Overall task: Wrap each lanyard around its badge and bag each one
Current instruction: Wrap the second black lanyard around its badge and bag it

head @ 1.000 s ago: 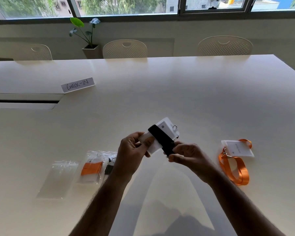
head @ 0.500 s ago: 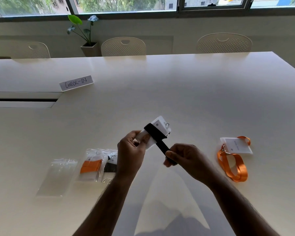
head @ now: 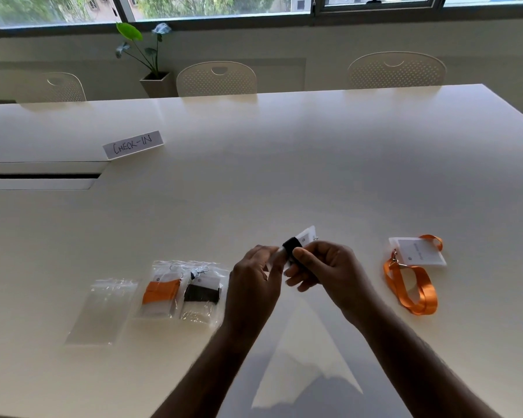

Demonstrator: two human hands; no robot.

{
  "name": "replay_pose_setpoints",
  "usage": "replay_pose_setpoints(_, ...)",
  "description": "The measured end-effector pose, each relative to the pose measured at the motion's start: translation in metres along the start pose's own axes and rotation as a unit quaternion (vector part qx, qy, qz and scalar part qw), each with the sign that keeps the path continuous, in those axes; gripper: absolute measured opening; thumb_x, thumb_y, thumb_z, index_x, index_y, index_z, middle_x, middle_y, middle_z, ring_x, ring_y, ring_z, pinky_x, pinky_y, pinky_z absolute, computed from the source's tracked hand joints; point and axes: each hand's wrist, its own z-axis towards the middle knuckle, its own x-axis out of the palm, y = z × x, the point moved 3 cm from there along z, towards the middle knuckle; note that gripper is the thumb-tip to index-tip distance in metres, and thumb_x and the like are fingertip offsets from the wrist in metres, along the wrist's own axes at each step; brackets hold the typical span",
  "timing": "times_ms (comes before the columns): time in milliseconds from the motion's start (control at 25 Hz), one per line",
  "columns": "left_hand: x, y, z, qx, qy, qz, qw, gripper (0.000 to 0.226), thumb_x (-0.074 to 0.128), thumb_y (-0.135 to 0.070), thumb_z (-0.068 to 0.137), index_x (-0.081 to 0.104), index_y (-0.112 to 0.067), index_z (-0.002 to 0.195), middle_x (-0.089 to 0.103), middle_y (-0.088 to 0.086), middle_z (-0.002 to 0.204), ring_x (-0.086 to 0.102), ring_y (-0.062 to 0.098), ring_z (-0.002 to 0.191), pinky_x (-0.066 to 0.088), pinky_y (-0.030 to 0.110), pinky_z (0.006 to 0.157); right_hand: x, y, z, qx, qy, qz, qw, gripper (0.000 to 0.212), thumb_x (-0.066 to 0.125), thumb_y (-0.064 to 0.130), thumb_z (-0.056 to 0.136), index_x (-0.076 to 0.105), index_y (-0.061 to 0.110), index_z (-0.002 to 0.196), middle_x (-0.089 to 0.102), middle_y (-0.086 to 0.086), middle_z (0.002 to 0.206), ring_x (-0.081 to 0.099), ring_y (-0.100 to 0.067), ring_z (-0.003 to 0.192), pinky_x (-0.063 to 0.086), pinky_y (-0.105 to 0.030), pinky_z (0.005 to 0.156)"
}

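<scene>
Hands met above the white table (head: 314,164), both holding one badge (head: 306,237) with a black lanyard (head: 291,246) wound around its middle. The left hand (head: 254,282) pinched the near end of the badge between thumb and fingers, and the right hand (head: 326,270) pressed its thumb on the black band, with the other fingers curled under it. The far end of the badge, with a small metal ring, stuck out beyond the fingers.

To the left of the hands, three clear bags lay side by side on the table. The nearest bag (head: 201,292) held a badge wrapped in black lanyard, the middle bag (head: 163,289) held one wrapped in orange, and the flat bag (head: 103,309) at the far left looked empty. To the right of the hands, well apart, another badge (head: 417,251) lay flat with its orange lanyard (head: 411,285) loose and unwrapped beside it. A paper sign (head: 132,144) reading "CHECK-IN" stood farther back on the left.
</scene>
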Motion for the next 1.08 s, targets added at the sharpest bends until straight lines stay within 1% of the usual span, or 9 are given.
replay_pose_setpoints(240, 0.007, -0.003, -0.01, -0.027, 0.02, -0.05, 0.998, 0.017, 0.065, -0.034, 0.102, 0.076, -0.02, 0.103, 0.072, -0.012, 0.092, 0.067, 0.003, 0.084, 0.056, 0.027, 0.072, 0.002, 0.003, -0.001, 0.009, 0.008, 0.033, 0.999, 0.029, 0.062, 0.023, 0.102, 0.071, -0.004, 0.098, 0.079, -0.02, 0.085, 0.075, -0.03, 0.072, 0.061, -0.036, 0.06)
replay_pose_setpoints(440, 0.0, -0.006, -0.006, -0.027, 0.014, -0.067, 0.997, 0.015, 0.067, -0.033, 0.102, 0.076, -0.021, 0.1, 0.071, -0.013, 0.089, 0.067, 0.003, 0.084, 0.056, 0.027, 0.072, 0.004, 0.006, 0.002, -0.038, 0.018, 0.014, 0.999, 0.015, 0.062, 0.011, 0.103, 0.072, 0.008, 0.114, 0.078, -0.015, 0.084, 0.075, -0.029, 0.072, 0.06, -0.039, 0.057)
replay_pose_setpoints(520, -0.003, -0.004, -0.005, -0.019, 0.02, -0.062, 0.998, 0.013, 0.068, -0.032, 0.101, 0.076, -0.022, 0.101, 0.071, -0.014, 0.091, 0.067, 0.0, 0.086, 0.056, 0.024, 0.073, 0.003, 0.005, 0.004, -0.055, 0.008, -0.053, 0.997, 0.016, 0.064, 0.012, 0.102, 0.074, 0.016, 0.114, 0.08, -0.008, 0.082, 0.076, -0.024, 0.07, 0.059, -0.037, 0.057)
replay_pose_setpoints(600, -0.007, -0.001, -0.004, -0.007, 0.034, -0.054, 0.998, 0.013, 0.067, -0.031, 0.101, 0.077, -0.022, 0.1, 0.072, -0.015, 0.092, 0.067, -0.001, 0.088, 0.054, 0.021, 0.075, -0.002, 0.005, 0.006, -0.094, -0.025, -0.211, 0.972, 0.013, 0.069, 0.025, 0.1, 0.076, 0.029, 0.111, 0.078, 0.004, 0.081, 0.074, -0.012, 0.07, 0.058, -0.033, 0.062)
replay_pose_setpoints(680, -0.011, 0.003, -0.004, -0.006, 0.049, -0.039, 0.998, 0.015, 0.067, -0.033, 0.101, 0.077, -0.022, 0.1, 0.073, -0.014, 0.093, 0.067, 0.0, 0.088, 0.053, 0.021, 0.074, -0.007, 0.005, 0.007, -0.144, -0.036, -0.345, 0.927, 0.012, 0.071, 0.039, 0.096, 0.076, 0.038, 0.107, 0.066, 0.015, 0.089, 0.065, -0.005, 0.082, 0.055, -0.031, 0.072)
replay_pose_setpoints(800, -0.017, 0.009, -0.003, -0.019, 0.071, -0.053, 0.996, 0.014, 0.07, -0.034, 0.099, 0.078, -0.022, 0.101, 0.073, -0.015, 0.092, 0.068, 0.001, 0.085, 0.051, 0.017, 0.07, -0.011, 0.008, 0.009, -0.174, -0.003, -0.436, 0.883, 0.015, 0.068, 0.051, 0.092, 0.074, 0.045, 0.105, 0.051, 0.021, 0.115, 0.048, -0.004, 0.111, 0.037, -0.03, 0.096)
replay_pose_setpoints(880, -0.021, 0.013, -0.003, -0.041, 0.084, -0.079, 0.992, 0.012, 0.073, -0.034, 0.097, 0.077, -0.024, 0.101, 0.072, -0.016, 0.087, 0.065, 0.002, 0.078, 0.046, 0.015, 0.066, -0.011, 0.01, 0.011, -0.171, 0.042, -0.395, 0.902, 0.014, 0.074, 0.044, 0.091, 0.075, 0.043, 0.106, 0.057, 0.022, 0.123, 0.053, -0.002, 0.118, 0.04, -0.032, 0.1)
replay_pose_setpoints(960, -0.023, 0.016, -0.003, -0.071, 0.094, -0.117, 0.986, 0.01, 0.074, -0.035, 0.095, 0.077, -0.026, 0.098, 0.069, -0.012, 0.078, 0.058, 0.003, 0.067, 0.044, 0.02, 0.061, -0.01, 0.009, 0.014, -0.132, 0.084, -0.26, 0.953, 0.017, 0.081, 0.027, 0.09, 0.078, 0.034, 0.105, 0.073, 0.011, 0.11, 0.07, -0.01, 0.103, 0.056, -0.035, 0.086)
replay_pose_setpoints(1080, -0.025, 0.022, -0.002, -0.116, 0.112, -0.208, 0.965, 0.017, 0.074, -0.04, 0.093, 0.073, -0.024, 0.096, 0.069, 0.011, 0.076, 0.057, 0.016, 0.066, 0.047, 0.046, 0.058, -0.002, 0.0, 0.022, -0.051, 0.065, -0.083, 0.993, 0.017, 0.086, 0.018, 0.085, 0.081, 0.023, 0.101, 0.08, 0.0, 0.091, 0.073, -0.018, 0.077, 0.056, -0.036, 0.063)
